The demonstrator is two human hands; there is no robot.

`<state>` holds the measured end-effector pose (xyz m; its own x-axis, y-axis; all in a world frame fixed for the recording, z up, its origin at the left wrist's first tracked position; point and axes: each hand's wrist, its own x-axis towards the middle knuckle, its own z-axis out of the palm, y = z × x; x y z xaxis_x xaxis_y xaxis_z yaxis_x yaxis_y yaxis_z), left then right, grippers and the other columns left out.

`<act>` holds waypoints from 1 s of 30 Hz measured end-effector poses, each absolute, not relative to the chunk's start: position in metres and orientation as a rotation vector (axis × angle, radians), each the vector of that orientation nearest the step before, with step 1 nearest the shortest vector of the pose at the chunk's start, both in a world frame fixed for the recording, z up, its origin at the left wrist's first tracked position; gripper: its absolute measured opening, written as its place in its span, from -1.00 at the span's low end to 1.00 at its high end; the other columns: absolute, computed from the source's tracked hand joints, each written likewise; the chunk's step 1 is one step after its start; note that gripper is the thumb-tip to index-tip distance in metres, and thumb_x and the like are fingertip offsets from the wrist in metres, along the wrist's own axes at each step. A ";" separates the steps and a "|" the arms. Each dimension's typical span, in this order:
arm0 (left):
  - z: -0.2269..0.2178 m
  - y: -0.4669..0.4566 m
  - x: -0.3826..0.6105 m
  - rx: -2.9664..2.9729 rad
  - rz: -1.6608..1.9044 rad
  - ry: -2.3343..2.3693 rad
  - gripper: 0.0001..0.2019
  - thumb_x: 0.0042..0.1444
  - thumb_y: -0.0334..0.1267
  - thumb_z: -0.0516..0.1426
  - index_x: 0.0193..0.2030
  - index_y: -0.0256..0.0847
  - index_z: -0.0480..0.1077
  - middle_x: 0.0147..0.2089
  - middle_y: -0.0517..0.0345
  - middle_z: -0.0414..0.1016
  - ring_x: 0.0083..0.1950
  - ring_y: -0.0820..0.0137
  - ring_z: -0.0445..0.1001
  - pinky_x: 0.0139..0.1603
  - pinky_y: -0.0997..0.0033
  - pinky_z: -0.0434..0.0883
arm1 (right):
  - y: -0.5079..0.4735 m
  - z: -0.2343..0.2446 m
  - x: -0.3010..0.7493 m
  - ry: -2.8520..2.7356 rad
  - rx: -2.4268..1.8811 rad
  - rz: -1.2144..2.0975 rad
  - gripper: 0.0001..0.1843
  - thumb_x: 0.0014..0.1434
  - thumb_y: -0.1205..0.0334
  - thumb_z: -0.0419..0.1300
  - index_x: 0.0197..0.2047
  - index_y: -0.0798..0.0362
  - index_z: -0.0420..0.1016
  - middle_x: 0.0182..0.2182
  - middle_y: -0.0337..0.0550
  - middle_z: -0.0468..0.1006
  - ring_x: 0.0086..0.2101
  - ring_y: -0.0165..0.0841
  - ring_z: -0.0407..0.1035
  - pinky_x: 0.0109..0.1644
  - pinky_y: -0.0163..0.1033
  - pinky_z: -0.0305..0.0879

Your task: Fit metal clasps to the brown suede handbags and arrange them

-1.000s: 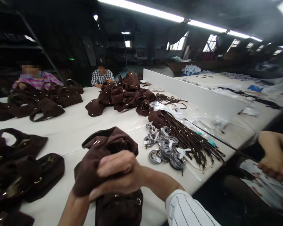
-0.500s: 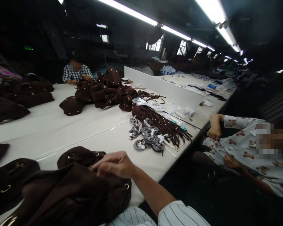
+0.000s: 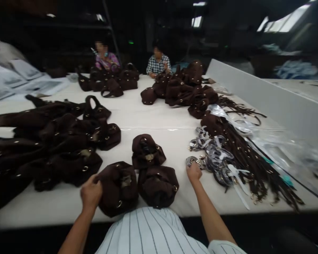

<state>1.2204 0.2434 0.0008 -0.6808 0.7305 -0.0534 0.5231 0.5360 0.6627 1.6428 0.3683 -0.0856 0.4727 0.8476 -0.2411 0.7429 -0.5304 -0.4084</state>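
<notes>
Now, with left hand (image 3: 91, 192) closed on the brown pouch (image 3: 119, 187) at the surface's (image 3: 69, 203) near edge, best to pinch one wrapped ring (image 3: 192, 161) cleanly with the right hand (image 3: 194, 172), grip loosely curled, holding nothing yet. Half a second back: right hand on the pouch, no rings touched.

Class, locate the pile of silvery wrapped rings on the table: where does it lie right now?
In the head view, the pile of silvery wrapped rings lies right of centre on the table, between the right hand touching its near edge and the brown straps.
</notes>
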 end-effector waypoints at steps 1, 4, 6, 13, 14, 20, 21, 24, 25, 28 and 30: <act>-0.007 0.239 1.217 0.996 0.830 2.494 -0.78 0.24 -0.16 0.20 -0.13 -0.30 0.46 -0.22 0.13 0.51 -0.18 0.29 0.51 -0.07 0.15 0.49 | 0.368 -0.085 1.642 -1.391 -2.446 0.605 -0.71 0.22 0.28 0.22 0.00 0.19 0.45 -0.04 0.13 0.49 -0.05 -0.08 0.43 0.05 0.03 0.32; -0.029 0.239 1.213 0.922 0.699 2.540 -0.82 0.24 -0.21 0.18 -0.12 -0.28 0.47 -0.21 0.11 0.53 -0.15 0.30 0.52 0.00 0.13 0.45 | 0.362 -0.070 1.639 -1.465 -2.259 0.558 -0.76 0.23 0.13 0.19 -0.17 0.14 0.49 -0.15 0.12 0.52 -0.14 -0.09 0.44 -0.04 -0.05 0.31; -0.038 0.241 1.213 0.881 0.649 2.555 -0.79 0.27 -0.19 0.15 -0.08 -0.28 0.46 -0.16 0.08 0.54 -0.12 0.28 0.51 0.02 0.12 0.44 | 0.353 -0.052 1.634 -1.514 -2.080 0.539 -0.69 0.25 0.00 0.14 -0.23 0.11 0.46 -0.20 0.03 0.52 -0.20 -0.17 0.43 -0.05 -0.11 0.31; -0.038 0.231 1.223 0.983 0.560 2.461 -0.75 0.19 -0.18 0.20 -0.04 -0.26 0.43 -0.26 0.09 0.51 -0.16 0.23 0.51 0.01 0.06 0.42 | 0.323 0.026 1.553 -1.403 -1.116 1.266 -0.57 0.21 -0.12 0.22 -0.06 0.07 0.45 -0.21 -0.12 0.55 -0.23 -0.32 0.41 -0.08 -0.23 0.34; -0.037 0.231 1.226 0.986 0.598 2.461 -0.75 0.20 -0.21 0.18 -0.02 -0.26 0.43 -0.25 0.07 0.51 -0.14 0.22 0.51 0.03 0.06 0.41 | 0.317 0.034 1.535 -1.336 -0.995 1.464 -0.57 0.19 -0.12 0.25 -0.08 0.08 0.48 -0.22 -0.12 0.55 -0.29 -0.35 0.39 -0.14 -0.25 0.34; -0.013 0.226 1.239 0.874 1.002 2.413 -0.63 0.06 -0.19 0.12 0.01 -0.25 0.41 -0.16 -0.04 0.59 -0.08 0.13 0.54 -0.04 0.16 0.46 | 0.290 0.035 1.442 -0.853 -0.567 2.162 -0.63 0.06 -0.01 0.40 -0.25 0.11 0.47 -0.39 -0.26 0.46 -0.48 -0.52 0.27 -0.38 -0.38 0.24; -0.005 0.223 1.240 0.869 1.075 2.390 -0.60 0.04 -0.14 0.11 0.01 -0.25 0.40 -0.16 -0.04 0.59 -0.08 0.12 0.55 -0.05 0.18 0.47 | 0.288 0.031 1.434 -0.704 -0.534 2.228 -0.63 0.02 0.03 0.43 -0.28 0.10 0.45 -0.40 -0.28 0.46 -0.50 -0.53 0.28 -0.41 -0.40 0.24; 0.027 0.213 1.245 0.934 1.251 2.282 -0.56 0.01 -0.04 0.09 -0.01 -0.25 0.39 -0.19 0.01 0.60 -0.13 0.14 0.55 -0.08 0.23 0.48 | 0.290 0.019 1.424 -0.410 -0.516 2.382 -0.54 -0.10 -0.04 0.47 -0.44 0.08 0.34 -0.53 -0.37 0.37 -0.65 -0.62 0.11 -0.59 -0.46 0.09; 0.039 0.210 1.248 0.980 1.291 2.234 -0.56 0.01 -0.03 0.10 -0.02 -0.24 0.40 -0.20 0.03 0.60 -0.14 0.16 0.56 -0.10 0.26 0.48 | 0.292 0.015 1.423 -0.397 -0.525 2.397 -0.49 -0.13 -0.10 0.47 -0.49 0.07 0.31 -0.59 -0.41 0.30 -0.69 -0.64 0.02 -0.64 -0.47 0.01; 0.069 0.205 1.259 1.130 1.377 2.109 -0.64 0.08 -0.09 0.10 -0.01 -0.18 0.41 -0.13 0.08 0.60 -0.08 0.21 0.55 -0.03 0.30 0.46 | 0.301 0.007 1.422 -0.593 -0.659 2.195 -0.51 -0.06 -0.27 0.35 -0.46 -0.01 0.39 -0.64 -0.35 0.31 -0.71 -0.52 0.12 -0.69 -0.40 0.12; 0.082 0.203 1.267 1.204 1.408 2.050 -0.69 0.14 -0.14 0.09 -0.01 -0.15 0.40 -0.11 0.11 0.61 -0.06 0.25 0.55 -0.01 0.32 0.45 | 0.305 0.007 1.424 -0.997 -0.779 1.898 -0.55 0.10 -0.34 0.14 -0.27 -0.14 0.51 -0.51 -0.21 0.47 -0.54 -0.28 0.42 -0.57 -0.20 0.41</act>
